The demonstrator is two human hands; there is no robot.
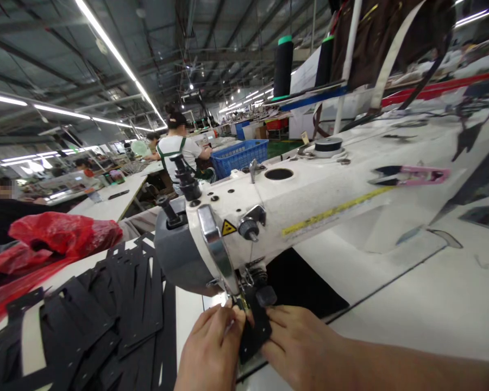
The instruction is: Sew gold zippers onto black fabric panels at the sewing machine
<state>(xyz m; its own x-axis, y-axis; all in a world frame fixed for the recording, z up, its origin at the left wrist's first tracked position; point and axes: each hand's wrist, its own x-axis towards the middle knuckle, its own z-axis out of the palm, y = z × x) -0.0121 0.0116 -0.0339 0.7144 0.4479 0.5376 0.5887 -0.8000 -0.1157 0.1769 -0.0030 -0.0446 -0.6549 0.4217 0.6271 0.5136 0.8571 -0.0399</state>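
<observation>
Because both hands sit so close to the presser foot (239,300), low centre of the frame, caught fingertips look like the main risk to me; a slip while the machine runs would do it. Needle itself too small to make out. Left hand (214,345), bottom centre: fingers bunched together, tips on the black piece (253,345) by the foot; can't tell whether they pinch it or only press. Right hand (301,345), just right of it: fingers at the piece's right edge, thumb hidden, so no telling if anything is clamped. Piece lies under the sewing machine (269,203) head, near end jutting out between the hands. Uneven pressure from the two sides could skew it and send a seam crooked. Pink-handled snips (421,175), right of frame, rest on the sloping machine arm; vibration might shake them off.

Surface: white worktop (464,304), lower right, with a dark seam line across it; flat black panel (309,282) behind the right hand. Lower left, a heap of black strips (138,296), loosely overlapped, could slide towards the left hand if bumped. Red plastic (65,233) crumpled at left.

Room: big sewing hall, strip lights (114,51) upper left, thread cones (283,68) upper right, blue basket (240,149) and a co-worker in a white top (173,155) mid-frame.
</observation>
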